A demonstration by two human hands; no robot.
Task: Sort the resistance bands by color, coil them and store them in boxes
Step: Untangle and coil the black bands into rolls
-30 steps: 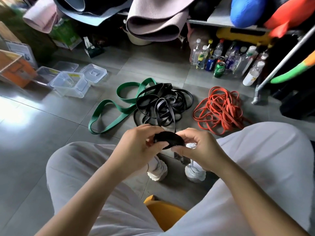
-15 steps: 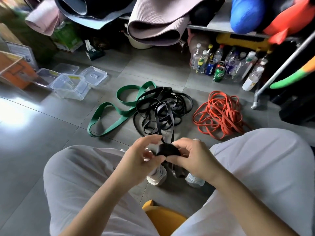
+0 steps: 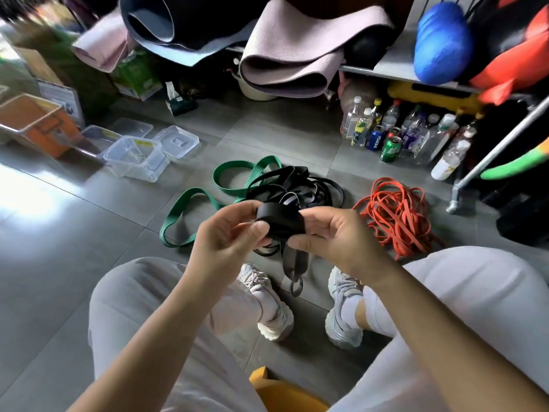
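Note:
Between both hands is a partly coiled black band [image 3: 280, 219]; its loose tail hangs down between my shoes. My left hand [image 3: 230, 233] pinches the coil's left side with thumb and fingers. My right hand [image 3: 329, 233] grips its right side. Behind them on the floor lies a tangle of black bands [image 3: 300, 185], a green band [image 3: 202, 203] to its left and a heap of orange bands [image 3: 398, 215] to its right. Clear plastic boxes [image 3: 135, 157] with loose lids [image 3: 176, 141] stand at the left.
An orange-bottomed clear bin [image 3: 35, 126] stands at the far left. Bottles and cans [image 3: 395, 135] line the floor under a shelf holding rolled mats [image 3: 297, 55] and a blue ball [image 3: 442, 43]. A metal pole [image 3: 487, 162] slants at the right. A yellow seat [image 3: 285, 394] is under me.
The hands have risen a little and the coil has been turned and wrapped thicker; more of the tail hangs between my shoes. My view has tilted down.

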